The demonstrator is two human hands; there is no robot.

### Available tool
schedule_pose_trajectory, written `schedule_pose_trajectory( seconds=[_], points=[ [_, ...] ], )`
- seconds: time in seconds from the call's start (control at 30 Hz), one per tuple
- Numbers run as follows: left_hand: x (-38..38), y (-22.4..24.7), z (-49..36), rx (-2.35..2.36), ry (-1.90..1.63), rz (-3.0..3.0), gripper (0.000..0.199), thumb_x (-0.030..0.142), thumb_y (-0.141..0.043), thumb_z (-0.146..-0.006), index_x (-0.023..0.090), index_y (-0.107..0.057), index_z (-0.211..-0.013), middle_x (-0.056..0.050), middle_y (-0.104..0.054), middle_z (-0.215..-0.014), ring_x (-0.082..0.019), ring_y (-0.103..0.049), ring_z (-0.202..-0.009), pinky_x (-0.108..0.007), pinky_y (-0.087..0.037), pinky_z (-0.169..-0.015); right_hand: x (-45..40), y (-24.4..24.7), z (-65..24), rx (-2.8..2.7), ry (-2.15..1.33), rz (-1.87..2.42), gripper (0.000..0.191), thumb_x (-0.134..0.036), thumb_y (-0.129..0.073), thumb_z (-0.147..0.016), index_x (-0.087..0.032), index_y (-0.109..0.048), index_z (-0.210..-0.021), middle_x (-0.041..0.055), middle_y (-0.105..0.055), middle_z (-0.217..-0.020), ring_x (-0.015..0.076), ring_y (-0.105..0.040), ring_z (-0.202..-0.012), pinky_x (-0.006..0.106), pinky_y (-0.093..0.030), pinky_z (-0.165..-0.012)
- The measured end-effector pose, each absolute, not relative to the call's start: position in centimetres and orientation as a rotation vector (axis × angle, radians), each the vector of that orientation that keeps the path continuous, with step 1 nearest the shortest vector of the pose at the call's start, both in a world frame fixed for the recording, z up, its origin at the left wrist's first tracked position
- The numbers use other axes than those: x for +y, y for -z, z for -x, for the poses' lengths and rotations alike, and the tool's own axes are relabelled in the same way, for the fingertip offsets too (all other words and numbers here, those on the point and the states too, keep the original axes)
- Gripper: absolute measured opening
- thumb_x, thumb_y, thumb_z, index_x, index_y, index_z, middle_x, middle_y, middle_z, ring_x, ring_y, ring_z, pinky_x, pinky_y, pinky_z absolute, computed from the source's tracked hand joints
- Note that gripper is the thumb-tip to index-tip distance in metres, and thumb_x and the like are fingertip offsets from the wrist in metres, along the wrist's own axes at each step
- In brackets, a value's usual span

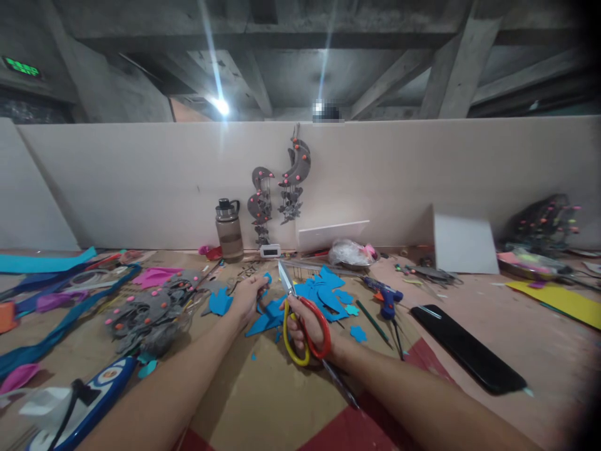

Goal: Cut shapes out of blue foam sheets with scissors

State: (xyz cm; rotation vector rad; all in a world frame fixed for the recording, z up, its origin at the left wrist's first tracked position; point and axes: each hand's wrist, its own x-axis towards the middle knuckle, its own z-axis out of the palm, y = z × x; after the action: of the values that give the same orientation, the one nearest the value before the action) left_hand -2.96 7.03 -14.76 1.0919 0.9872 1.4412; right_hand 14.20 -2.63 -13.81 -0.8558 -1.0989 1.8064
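My right hand [300, 322] is closed around scissors [323, 332] with one red and one yellow handle; their silver blades point up and away from me. To its left, my left hand [248, 295] pinches a small blue felt-like piece [267, 279] beside the blades. Blue cut sheets and scraps [328, 297] lie around and beyond both hands. Right of the scissors, a blue flower shape [358, 333] rests on the brown board [235, 401]. Another blue scrap [220, 302] lies left of my left hand.
On the right are a green pencil [373, 322], a blue glue gun [385, 294] and a black phone [469, 347]. Grey felt-like shapes with coloured dots [150, 310] pile up at left. A bottle [229, 235] stands against the white partition [141, 188], near hanging moon-shaped ornaments [298, 163].
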Motion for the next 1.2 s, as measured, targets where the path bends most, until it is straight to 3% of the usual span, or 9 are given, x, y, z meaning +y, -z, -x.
schedule_pose_trajectory(
  seconds=[0.17, 0.43, 0.63, 0.83, 0.97, 1.2],
  points=[
    [7.0, 14.9, 2.8, 0.982, -1.445, -1.088, 0.03, 0.035, -0.083, -0.053, 0.013, -0.063, -0.058, -0.001, -0.06, -0.056, -0.01, -0.048, -0.055, -0.024, -0.035, -0.057, -2.6, 13.6, -14.2, -1.091, -1.82, 0.861, 0.056, -0.072, -0.062, -0.074, -0.021, -0.051, -0.096, -0.0112, -0.041, -0.054, 0.005, -0.033, -0.038, 0.017, -0.029, -0.035],
    [6.8, 11.3, 3.0, 0.939, -1.396, -1.083, 0.031, 0.035, -0.084, -0.049, 0.015, -0.063, -0.059, -0.001, -0.061, -0.057, -0.01, -0.051, -0.055, -0.024, -0.035, -0.056, -3.0, 11.7, -14.7, -1.231, -1.557, 0.828, 0.041, -0.058, -0.064, -0.08, -0.021, -0.046, -0.073, -0.0091, -0.041, -0.044, 0.0071, -0.037, -0.034, 0.02, -0.032, -0.035],
    [3.9, 5.8, 3.0, 0.876, -1.194, -1.385, 0.03, 0.035, -0.085, -0.058, 0.015, -0.063, -0.062, -0.005, -0.068, -0.063, -0.013, -0.058, -0.061, -0.024, -0.038, -0.059, -2.1, 7.3, -16.8, -1.291, -1.041, 0.763, 0.042, -0.045, -0.078, -0.072, -0.024, -0.048, -0.095, -0.0088, -0.055, -0.057, 0.0105, -0.054, -0.046, 0.022, -0.044, -0.046],
    [1.7, 4.3, 2.1, 0.867, -1.023, -1.534, 0.026, 0.035, -0.081, -0.065, 0.016, -0.063, -0.064, -0.007, -0.071, -0.064, -0.017, -0.065, -0.064, -0.026, -0.04, -0.06, -2.7, 5.4, -17.6, -1.307, -1.003, 0.684, 0.051, -0.034, -0.084, -0.067, -0.026, -0.053, -0.107, -0.0027, -0.065, -0.077, 0.0153, -0.065, -0.071, 0.029, -0.054, -0.065],
    [0.6, 3.8, 1.2, 0.976, -0.947, -1.756, 0.019, 0.032, -0.076, -0.068, 0.016, -0.068, -0.062, -0.006, -0.071, -0.062, -0.015, -0.06, -0.057, -0.026, -0.04, -0.058, -3.5, 5.5, -17.1, -1.344, -1.029, 0.66, 0.052, -0.031, -0.082, -0.07, -0.026, -0.052, -0.112, 0.0007, -0.068, -0.085, 0.0181, -0.068, -0.08, 0.029, -0.054, -0.064],
    [-0.2, 4.0, 0.4, 0.933, -0.917, -1.747, 0.014, 0.026, -0.077, -0.062, 0.016, -0.067, -0.065, -0.003, -0.07, -0.062, -0.018, -0.066, -0.063, -0.028, -0.048, -0.062, -3.2, 6.7, -16.7, -1.386, -0.982, 0.653, 0.049, -0.028, -0.078, -0.073, -0.025, -0.052, -0.115, 0.0033, -0.067, -0.097, 0.0182, -0.067, -0.088, 0.027, -0.053, -0.066]
  ],
)
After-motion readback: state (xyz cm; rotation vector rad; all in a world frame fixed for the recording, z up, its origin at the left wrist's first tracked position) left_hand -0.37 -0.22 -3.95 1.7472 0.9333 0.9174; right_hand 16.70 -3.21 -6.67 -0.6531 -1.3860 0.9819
